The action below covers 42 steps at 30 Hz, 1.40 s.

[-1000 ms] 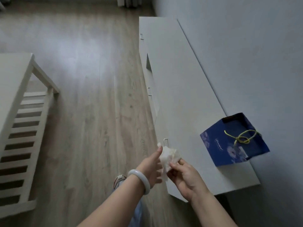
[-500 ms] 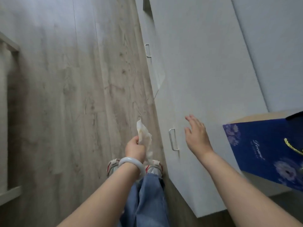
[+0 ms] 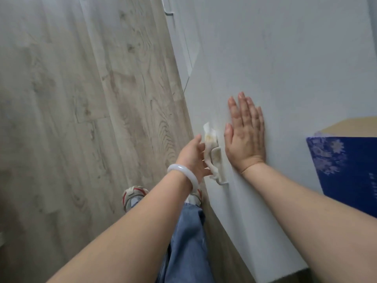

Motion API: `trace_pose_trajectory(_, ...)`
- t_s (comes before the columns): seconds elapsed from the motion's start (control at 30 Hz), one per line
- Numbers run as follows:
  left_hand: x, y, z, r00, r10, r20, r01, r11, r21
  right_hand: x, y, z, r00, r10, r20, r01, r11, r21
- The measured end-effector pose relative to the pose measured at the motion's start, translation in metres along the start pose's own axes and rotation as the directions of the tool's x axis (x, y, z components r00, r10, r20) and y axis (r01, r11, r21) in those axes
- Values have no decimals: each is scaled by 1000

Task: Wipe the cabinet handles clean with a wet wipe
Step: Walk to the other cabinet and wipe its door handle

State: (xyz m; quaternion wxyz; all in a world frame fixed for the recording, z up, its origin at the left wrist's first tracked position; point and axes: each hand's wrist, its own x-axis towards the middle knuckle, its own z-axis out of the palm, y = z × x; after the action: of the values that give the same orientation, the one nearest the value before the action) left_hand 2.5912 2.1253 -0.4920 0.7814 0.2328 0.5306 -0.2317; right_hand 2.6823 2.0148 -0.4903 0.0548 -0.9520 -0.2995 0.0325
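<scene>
Wiping the nearest cabinet handle [image 3: 219, 166]: the left hand [image 3: 192, 155] pinches a crumpled wet wipe [image 3: 210, 144] and presses it against the handle, fingers curled round the cloth. The handle is a slim bar fixed to the cabinet front just under the edge of the white cabinet top [image 3: 285, 68]; its long axis runs along that edge, directly away from the person, so that it lies lengthwise under the left hand's fingertips. Only its near end shows bare, just beyond the wrist and bangle [image 3: 183, 174]; the far part is covered by the wipe, which bears a yellowish stain. The right hand [image 3: 245, 135] rests flat on the cabinet top, fingers straight and together, holding nothing, immediately beside the handle on its inner side. The left hand is thus the working hand and the nearer one to the bar; the right appears only to brace. The coming stroke would presumably run along the bar's length. A second handle [image 3: 168, 12] lies well ahead of the left hand, on the same line. A blue gift bag [image 3: 344, 172] stands on the cabinet top, to the outer side of the right forearm.
</scene>
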Motion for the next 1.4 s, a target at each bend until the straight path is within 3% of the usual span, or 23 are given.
trace_pose_trajectory(0.1,14,-1,-3,991,-59,-124,46,993,-104,0,-1,1,1000,4,-5,-4,1000,-7)
trace_pose_trajectory(0.27,87,-27,-15,981,-82,-176,99,991,93,1,-1,0,1000,17,-10,-17,1000,-12)
trace_pose_trajectory(0.33,71,-18,-7,981,-78,-176,101,986,129,1,-3,0,1000,19,-13,-20,1000,-16)
trace_pose_trajectory(0.5,23,-7,7,961,217,-170,-159,941,299,1,-3,1,1000,14,-25,-15,1000,-27)
trace_pose_trajectory(0.6,19,-26,4,934,296,-199,-244,937,251,0,-2,1,999,17,-30,-18,999,-34)
trace_pose_trajectory(0.77,18,-64,4,919,278,-279,-236,956,177,0,-1,2,999,10,-39,-11,999,-33)
trace_pose_trajectory(1.0,23,-34,12,879,373,-298,-303,918,254,0,-2,3,998,4,-56,-6,1000,-30)
trace_pose_trajectory(1.23,16,-96,1,926,216,-308,-157,966,207,0,-2,3,998,2,-68,-3,1000,-14)
trace_pose_trajectory(1.4,17,-60,11,878,308,-365,-254,948,190,-1,-2,3,997,0,-83,-1,1000,-12)
